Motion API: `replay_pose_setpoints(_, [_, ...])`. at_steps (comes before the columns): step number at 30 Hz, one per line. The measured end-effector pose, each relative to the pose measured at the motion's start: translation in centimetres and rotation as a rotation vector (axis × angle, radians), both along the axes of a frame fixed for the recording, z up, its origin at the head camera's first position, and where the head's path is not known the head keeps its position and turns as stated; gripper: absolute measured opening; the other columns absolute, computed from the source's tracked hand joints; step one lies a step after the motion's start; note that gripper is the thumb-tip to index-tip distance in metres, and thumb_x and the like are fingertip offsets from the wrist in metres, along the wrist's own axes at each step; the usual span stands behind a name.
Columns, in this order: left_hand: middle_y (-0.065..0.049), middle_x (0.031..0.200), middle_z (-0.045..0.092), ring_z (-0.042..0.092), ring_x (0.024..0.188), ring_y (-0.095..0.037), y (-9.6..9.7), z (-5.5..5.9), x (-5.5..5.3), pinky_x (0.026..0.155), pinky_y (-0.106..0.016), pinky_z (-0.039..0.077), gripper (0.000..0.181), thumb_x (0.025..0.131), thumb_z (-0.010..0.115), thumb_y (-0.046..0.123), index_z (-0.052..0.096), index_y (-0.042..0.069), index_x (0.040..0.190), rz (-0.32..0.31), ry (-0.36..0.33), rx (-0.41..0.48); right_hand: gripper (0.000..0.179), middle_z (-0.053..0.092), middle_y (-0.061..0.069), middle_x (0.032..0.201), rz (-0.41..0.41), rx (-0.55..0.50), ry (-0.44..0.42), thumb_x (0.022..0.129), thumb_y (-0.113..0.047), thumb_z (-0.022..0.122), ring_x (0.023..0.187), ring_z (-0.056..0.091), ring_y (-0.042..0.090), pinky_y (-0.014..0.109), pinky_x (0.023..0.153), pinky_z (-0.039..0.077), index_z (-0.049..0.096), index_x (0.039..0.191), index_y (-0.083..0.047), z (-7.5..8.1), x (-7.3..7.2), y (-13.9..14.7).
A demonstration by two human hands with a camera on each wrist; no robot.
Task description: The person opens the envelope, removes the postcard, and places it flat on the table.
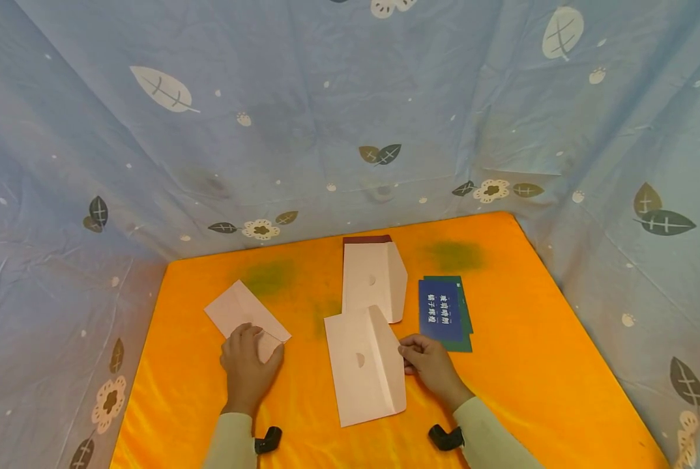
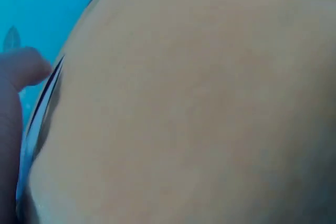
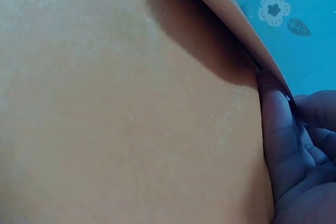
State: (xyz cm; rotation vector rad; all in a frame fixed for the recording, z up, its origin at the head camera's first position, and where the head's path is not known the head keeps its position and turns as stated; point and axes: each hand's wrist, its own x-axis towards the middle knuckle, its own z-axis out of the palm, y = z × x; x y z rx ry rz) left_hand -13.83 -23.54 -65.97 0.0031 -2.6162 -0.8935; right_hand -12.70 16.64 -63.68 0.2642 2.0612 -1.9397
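At the left, my left hand holds the near end of a pale pink envelope, fingers over it and thumb at its right corner. In the left wrist view a digit touches the envelope's thin edge, which stands up from the orange surface. My right hand pinches the open flap of a second pink envelope in the middle. Thumb and fingers close on that flap's edge in the right wrist view. This envelope's far end overlaps a third one, its flap open to the right.
A dark red piece shows from under the far envelope. Right of the envelopes lies a blue card with white characters, over green ones. An orange cloth covers the table. Patterned blue curtains close off the back and sides.
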Motion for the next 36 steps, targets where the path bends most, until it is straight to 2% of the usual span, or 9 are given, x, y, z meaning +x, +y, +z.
replay_pose_setpoints(4, [-0.022,0.160,0.043,0.034,0.142,-0.053,-0.5,-0.1,0.1,0.104,-0.075,0.024,0.073,0.084,0.091,0.045,0.062,0.006,0.139,0.053,-0.100,-0.036,0.020,0.074,0.014,0.094,-0.009,-0.010,-0.010,0.107,-0.008,0.068,0.079,0.072,0.028,0.032,0.071,0.063,0.071,0.118,0.008,0.0,0.0,0.0])
replay_pose_setpoints(10, [-0.026,0.169,0.032,0.024,0.150,-0.058,-0.4,-0.2,-0.2,0.106,-0.081,0.019,0.086,0.084,0.087,0.061,0.060,0.009,0.147,0.089,-0.144,-0.063,0.019,0.074,0.015,0.094,-0.024,-0.019,-0.017,0.108,-0.007,0.067,0.076,0.072,0.027,0.033,0.069,0.063,0.072,0.118,0.007,0.5,0.1,-0.1])
replay_pose_setpoints(13, [-0.026,0.170,0.032,0.025,0.150,-0.059,-0.4,-0.3,-0.3,0.108,-0.082,0.019,0.085,0.086,0.084,0.065,0.062,0.013,0.149,0.078,-0.141,-0.085,0.020,0.075,0.017,0.094,-0.031,-0.044,-0.024,0.108,-0.007,0.067,0.077,0.070,0.027,0.033,0.068,0.063,0.071,0.119,0.009,0.7,0.0,-0.1])
replay_pose_setpoints(18, [-0.023,0.171,0.032,0.028,0.149,-0.057,-0.5,-0.7,-0.3,0.110,-0.080,0.021,0.070,0.093,0.079,0.062,0.065,0.021,0.149,0.006,-0.122,-0.122,0.020,0.076,0.017,0.095,-0.072,-0.071,-0.042,0.107,-0.008,0.069,0.078,0.070,0.026,0.031,0.066,0.061,0.072,0.119,0.008,1.1,-0.6,0.1])
replay_pose_setpoints(23, [-0.021,0.173,0.030,0.026,0.150,-0.056,-0.5,-0.7,-0.1,0.110,-0.079,0.019,0.058,0.100,0.076,0.054,0.066,0.023,0.149,-0.041,-0.126,-0.132,0.022,0.076,0.016,0.099,-0.101,-0.058,-0.026,0.107,-0.011,0.069,0.082,0.071,0.027,0.030,0.069,0.061,0.072,0.122,0.006,1.7,-1.9,0.4])
replay_pose_setpoints(30, [-0.021,0.173,0.029,0.027,0.150,-0.056,-0.3,-0.4,0.0,0.110,-0.078,0.019,0.056,0.101,0.076,0.051,0.067,0.025,0.150,-0.050,-0.134,-0.133,0.031,0.076,0.015,0.102,-0.122,-0.053,-0.012,0.109,-0.018,0.070,0.087,0.072,0.027,0.033,0.073,0.063,0.070,0.128,0.005,2.7,-4.2,1.4])
replay_pose_setpoints(33, [-0.021,0.173,0.030,0.028,0.150,-0.055,-0.4,-0.4,0.0,0.109,-0.078,0.020,0.061,0.100,0.076,0.053,0.064,0.023,0.152,-0.045,-0.138,-0.126,0.033,0.075,0.014,0.100,-0.152,-0.057,-0.007,0.109,-0.020,0.070,0.086,0.072,0.025,0.033,0.073,0.063,0.069,0.129,0.005,2.8,-5.2,1.8])
replay_pose_setpoints(36, [-0.021,0.171,0.032,0.030,0.148,-0.054,-0.5,-0.4,-0.1,0.110,-0.077,0.020,0.071,0.098,0.078,0.055,0.060,0.014,0.152,0.004,-0.150,-0.081,0.034,0.074,0.014,0.100,-0.172,-0.057,-0.002,0.109,-0.022,0.070,0.085,0.072,0.024,0.033,0.075,0.063,0.069,0.130,0.005,2.9,-6.2,2.2])
